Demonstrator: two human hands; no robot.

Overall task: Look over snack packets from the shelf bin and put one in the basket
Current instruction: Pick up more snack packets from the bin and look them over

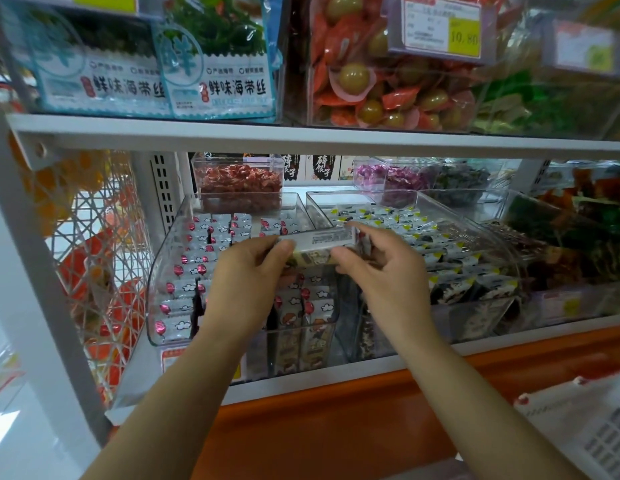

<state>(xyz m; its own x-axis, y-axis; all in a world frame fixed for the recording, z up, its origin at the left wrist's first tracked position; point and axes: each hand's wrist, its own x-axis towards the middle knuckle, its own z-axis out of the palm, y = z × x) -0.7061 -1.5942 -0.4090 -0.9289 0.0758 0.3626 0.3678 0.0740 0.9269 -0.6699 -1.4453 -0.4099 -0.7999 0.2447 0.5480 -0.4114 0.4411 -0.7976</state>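
Left grip and right grip both pinch one snack packet btwn thumb and curled fingers, one at each end; packet held level at frame centre, raised over the clear shelf bin near its right edge; bin spreads toward 8 o'clock from the packet, packed w/ rows of balloon-print packets; second clear bin at 3 o'clock holds yellow-cornered packets; white basket at 5 o'clock, bottom-right corner, well apart from both hands; orange ledge runs below the shelf at 6 o'clock; upper shelf at 12 o'clock carries blue-and-white seaweed packs and a price tag reading 10.80.
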